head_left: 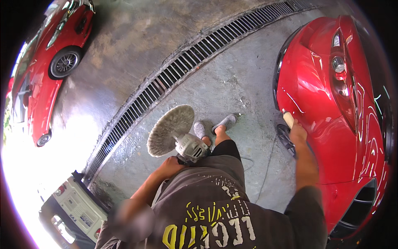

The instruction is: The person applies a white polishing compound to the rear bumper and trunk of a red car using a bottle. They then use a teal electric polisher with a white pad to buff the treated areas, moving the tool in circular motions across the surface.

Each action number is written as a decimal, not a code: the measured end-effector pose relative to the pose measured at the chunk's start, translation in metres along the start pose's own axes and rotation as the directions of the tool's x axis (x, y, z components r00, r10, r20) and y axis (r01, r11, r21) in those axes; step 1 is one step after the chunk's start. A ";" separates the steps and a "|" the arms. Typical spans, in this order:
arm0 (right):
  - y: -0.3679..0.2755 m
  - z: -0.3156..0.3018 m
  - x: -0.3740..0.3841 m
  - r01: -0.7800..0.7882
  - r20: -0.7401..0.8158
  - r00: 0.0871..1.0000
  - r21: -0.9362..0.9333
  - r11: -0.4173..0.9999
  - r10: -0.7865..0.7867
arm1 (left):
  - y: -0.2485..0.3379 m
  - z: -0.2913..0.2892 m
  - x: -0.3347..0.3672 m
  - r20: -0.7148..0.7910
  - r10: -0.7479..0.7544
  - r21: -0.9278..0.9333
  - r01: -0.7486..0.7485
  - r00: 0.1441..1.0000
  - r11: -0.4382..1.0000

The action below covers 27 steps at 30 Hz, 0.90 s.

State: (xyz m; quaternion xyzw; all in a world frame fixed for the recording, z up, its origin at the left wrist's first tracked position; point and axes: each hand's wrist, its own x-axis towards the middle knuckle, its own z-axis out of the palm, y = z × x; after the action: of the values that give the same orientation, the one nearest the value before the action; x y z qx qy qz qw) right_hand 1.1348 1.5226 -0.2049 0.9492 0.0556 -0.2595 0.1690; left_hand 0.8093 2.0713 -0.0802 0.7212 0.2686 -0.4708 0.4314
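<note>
My left hand (171,167) is wrapped round the handle of a polishing machine (191,147), held against my waist. Its large round grey wool pad (171,129) faces away to the left, its edge fuzzy. Out to the right, my right hand (297,133) grips a cream-coloured bottle (287,118) with a narrow dark tip, close to the side of a glossy red car (313,91). The bottle's tip points away from me, beside the front bumper. Part of the car's front wheel (286,139) shows beneath that hand.
A metal drain grate (178,68) runs diagonally across the wet-looking grey concrete floor (232,89). Another red car (43,83) stands at the far left. A white vehicle (81,207) is at the lower left. A thin cord (250,162) lies on the floor by my legs.
</note>
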 end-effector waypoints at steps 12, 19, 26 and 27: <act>-0.133 -0.074 -0.079 0.115 -0.021 0.991 0.649 0.752 -0.133 | 0.126 -0.017 0.082 -0.116 0.251 0.222 -0.221 0.961 0.950; -0.135 -0.078 -0.031 -0.014 -0.084 0.984 0.843 0.537 0.158 | 0.173 -0.071 0.130 -0.048 0.396 0.303 -0.364 0.917 0.881; -0.217 -0.362 -0.029 0.758 -0.814 0.539 0.357 0.546 -0.216 | 0.249 -0.179 0.146 0.099 0.143 0.172 -0.159 0.985 0.972; -0.213 -0.364 -0.018 0.756 -0.815 0.515 0.286 0.588 -0.266 | 0.246 -0.188 0.158 0.132 0.145 0.193 -0.169 0.981 0.967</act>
State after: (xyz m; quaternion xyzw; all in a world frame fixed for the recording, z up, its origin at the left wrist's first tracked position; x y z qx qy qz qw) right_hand 1.2508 1.8492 0.0364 0.9016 0.3247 0.0769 -0.2752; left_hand 1.1544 2.1140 -0.0987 0.7517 0.1354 -0.5014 0.4065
